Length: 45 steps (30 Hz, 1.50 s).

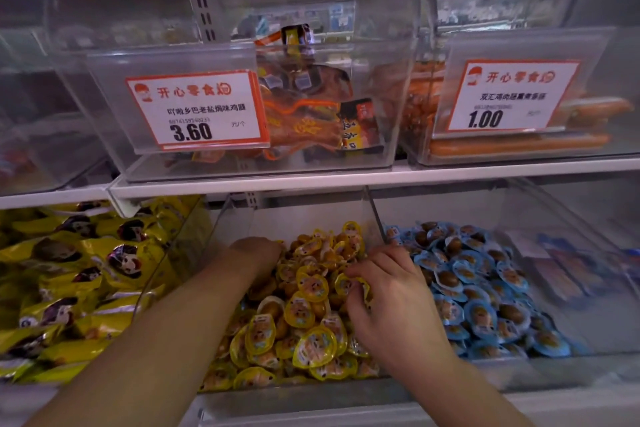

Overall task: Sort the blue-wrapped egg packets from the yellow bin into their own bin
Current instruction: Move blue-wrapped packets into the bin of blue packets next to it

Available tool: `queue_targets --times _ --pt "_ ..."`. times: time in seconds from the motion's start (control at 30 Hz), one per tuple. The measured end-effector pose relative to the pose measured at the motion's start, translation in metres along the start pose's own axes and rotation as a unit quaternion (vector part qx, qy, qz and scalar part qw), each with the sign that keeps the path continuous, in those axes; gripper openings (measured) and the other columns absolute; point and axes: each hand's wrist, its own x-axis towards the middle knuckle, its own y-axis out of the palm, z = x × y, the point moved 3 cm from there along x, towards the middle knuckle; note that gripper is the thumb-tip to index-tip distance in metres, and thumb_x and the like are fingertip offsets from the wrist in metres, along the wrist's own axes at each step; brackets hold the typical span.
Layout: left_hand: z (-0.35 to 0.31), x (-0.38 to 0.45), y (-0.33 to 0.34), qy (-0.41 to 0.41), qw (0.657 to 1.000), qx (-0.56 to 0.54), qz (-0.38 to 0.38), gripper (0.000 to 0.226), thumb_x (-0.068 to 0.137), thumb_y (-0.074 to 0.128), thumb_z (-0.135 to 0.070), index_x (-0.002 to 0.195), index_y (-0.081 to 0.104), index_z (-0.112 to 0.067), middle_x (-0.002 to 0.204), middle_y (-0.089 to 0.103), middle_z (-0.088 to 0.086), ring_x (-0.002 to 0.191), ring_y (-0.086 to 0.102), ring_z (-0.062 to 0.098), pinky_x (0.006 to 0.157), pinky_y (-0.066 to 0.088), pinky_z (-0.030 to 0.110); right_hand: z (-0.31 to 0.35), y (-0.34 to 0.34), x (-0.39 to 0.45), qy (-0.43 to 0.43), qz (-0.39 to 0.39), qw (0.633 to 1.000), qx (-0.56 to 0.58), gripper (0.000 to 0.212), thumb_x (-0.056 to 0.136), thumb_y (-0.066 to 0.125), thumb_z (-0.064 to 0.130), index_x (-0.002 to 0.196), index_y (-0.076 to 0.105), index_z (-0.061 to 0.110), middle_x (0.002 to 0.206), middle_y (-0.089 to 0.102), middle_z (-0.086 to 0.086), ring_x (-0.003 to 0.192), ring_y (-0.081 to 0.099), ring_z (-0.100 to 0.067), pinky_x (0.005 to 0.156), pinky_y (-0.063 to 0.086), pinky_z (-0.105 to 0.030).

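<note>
Both hands are reaching into the yellow-packet bin (221, 218): the left hand (258, 250) is burying its fingers, grip unseeable, the right hand (384, 291) is pinching a yellow-wrapped egg packet (346, 282), while blue-wrapped egg packets (481, 288) are filling the neighbouring bin (588, 333).

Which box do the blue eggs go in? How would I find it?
Look under the white shelf at the bottom row. The blue bin is the clear box just right of the yellow bin, where both hands are digging. Only its packets have blue rims.
</note>
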Motion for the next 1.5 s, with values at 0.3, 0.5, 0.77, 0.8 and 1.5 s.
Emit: queue_targets --times 0.3,0.5,0.77,0.8,1.5 --pt "0.014 -0.018 -0.039 -0.004 0.936 -0.295 -0.190 0.023 0.090 0.068 -0.038 0.102 0.068 -0.018 0.106 0.066 0.003 0.096 0.062 0.019 0.079 0.050 0.030 -0.003 0.003 0.000 -0.007 0.010 1.000 0.007 0.026 0.082 0.051 0.028 0.088 0.075 0.019 0.091 0.068 0.007 0.104 0.056 -0.017 0.084 0.053 -0.042" --pt "-0.044 -0.128 -0.051 0.126 0.784 -0.541 -0.277 0.024 0.089 0.072 -0.018 0.101 0.066 -0.037 0.097 0.070 -0.021 0.090 0.065 -0.004 0.074 0.047 0.010 0.007 -0.014 0.003 0.087 -0.043 0.982 0.164 0.032 0.093 0.050 0.038 0.116 0.067 0.024 0.106 0.066 0.012 0.103 0.059 -0.012 0.088 0.052 -0.042" --pt "-0.136 -0.195 -0.061 0.188 0.758 -0.464 -0.419 0.040 0.086 0.059 -0.017 0.119 0.055 -0.039 0.116 0.060 -0.021 0.109 0.055 0.000 0.093 0.041 0.016 0.025 -0.033 -0.005 0.378 0.012 0.690 0.617 0.037 0.080 0.062 0.052 0.102 0.077 0.025 0.109 0.075 -0.005 0.104 0.071 -0.019 0.093 0.055 -0.040" --pt "-0.142 -0.195 -0.062 0.176 0.783 -0.418 -0.425 0.041 0.087 0.055 -0.023 0.126 0.052 -0.037 0.120 0.057 -0.017 0.113 0.052 0.007 0.097 0.040 0.024 0.023 -0.036 -0.006 0.381 0.015 0.662 0.646 0.032 0.085 0.064 0.043 0.101 0.077 0.019 0.109 0.075 -0.009 0.105 0.071 -0.022 0.094 0.054 -0.041" --pt "0.020 -0.241 0.054 -0.130 0.629 -0.616 -0.457 0.012 0.096 0.062 -0.018 0.098 0.065 -0.029 0.091 0.068 -0.010 0.079 0.060 -0.012 0.068 0.041 0.002 0.029 -0.058 -0.008 0.036 -0.013 0.989 0.144 0.021 0.087 0.055 0.028 0.100 0.072 0.029 0.093 0.069 0.019 0.088 0.064 -0.001 0.079 0.047 -0.012"
